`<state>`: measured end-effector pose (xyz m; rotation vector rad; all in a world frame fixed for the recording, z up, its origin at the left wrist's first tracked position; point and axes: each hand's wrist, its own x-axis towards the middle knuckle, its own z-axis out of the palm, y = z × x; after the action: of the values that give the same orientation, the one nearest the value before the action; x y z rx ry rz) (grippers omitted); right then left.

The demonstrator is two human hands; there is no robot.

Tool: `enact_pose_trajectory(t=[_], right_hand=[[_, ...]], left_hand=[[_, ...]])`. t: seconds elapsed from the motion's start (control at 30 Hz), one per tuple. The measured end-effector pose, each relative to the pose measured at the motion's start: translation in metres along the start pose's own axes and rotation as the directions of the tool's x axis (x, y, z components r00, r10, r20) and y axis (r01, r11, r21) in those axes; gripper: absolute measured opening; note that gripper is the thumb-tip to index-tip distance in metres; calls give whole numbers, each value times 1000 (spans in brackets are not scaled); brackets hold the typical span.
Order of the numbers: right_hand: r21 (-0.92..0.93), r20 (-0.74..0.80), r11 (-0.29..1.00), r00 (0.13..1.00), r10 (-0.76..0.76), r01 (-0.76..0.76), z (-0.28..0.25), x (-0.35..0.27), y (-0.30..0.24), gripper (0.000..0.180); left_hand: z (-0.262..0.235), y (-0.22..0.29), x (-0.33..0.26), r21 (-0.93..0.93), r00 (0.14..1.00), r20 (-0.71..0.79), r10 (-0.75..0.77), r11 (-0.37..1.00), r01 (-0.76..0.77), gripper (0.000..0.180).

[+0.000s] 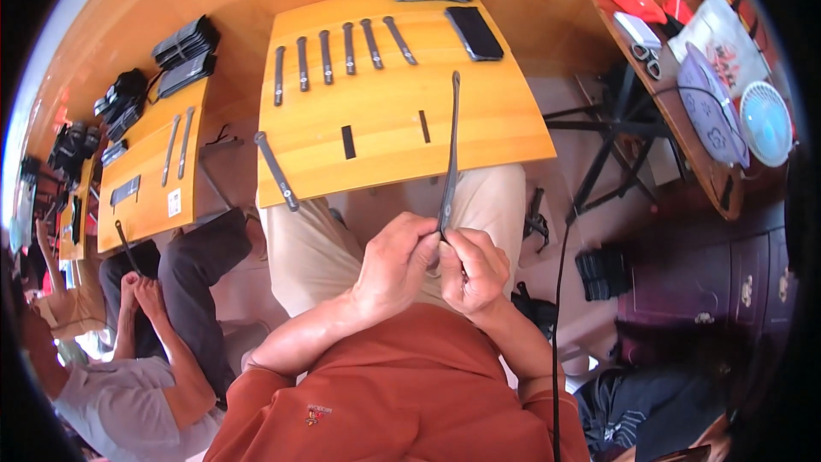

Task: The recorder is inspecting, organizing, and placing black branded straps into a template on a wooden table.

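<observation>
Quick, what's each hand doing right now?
Left hand: closed on the lower end of the long dark strip.
Right hand: closed, pinching the same strip.

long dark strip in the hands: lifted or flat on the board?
Lifted. Both hands pinch the dark strip's lower end; it rises above the wooden board.

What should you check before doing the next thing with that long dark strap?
1. Both hands on the strap: left hand and right hand pinch its near end: ok.
2. Long dark strap lies straight over the wooden board: ok.
3. What the fingertips do at the end: cannot tell, hidden.
4. Row of six straps lies orderly: ok.
5. Loose strap overhangs the board's left edge: not ok.
</observation>
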<state>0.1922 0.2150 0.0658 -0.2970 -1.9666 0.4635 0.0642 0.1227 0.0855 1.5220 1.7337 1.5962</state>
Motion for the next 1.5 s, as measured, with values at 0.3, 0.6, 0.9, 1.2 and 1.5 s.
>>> enact_pose_trajectory(t=[0.3,0.6,0.9,1.2,1.5], right_hand=[[492,152,645,787,598,-585,-28,14,27,5],[-234,-586,800,737,337,-552,-194,111,252,22],[-579,38,813,994,105,-64,-79,65,211,10],[-641,292,763,946,138,87,-54,13,211,8],[-694,76,719,996,46,20,-74,16,209,15]], left_hand=[[-37,21,-10,-117,977,212,-31,991,57,4],[-105,3,-83,-264,860,469,-203,897,355,6],[-85,-13,-97,-370,869,377,-321,808,459,11],[-73,-19,-91,-400,864,325,-385,772,494,11],[-62,-27,-82,-457,868,296,-398,739,495,13]])
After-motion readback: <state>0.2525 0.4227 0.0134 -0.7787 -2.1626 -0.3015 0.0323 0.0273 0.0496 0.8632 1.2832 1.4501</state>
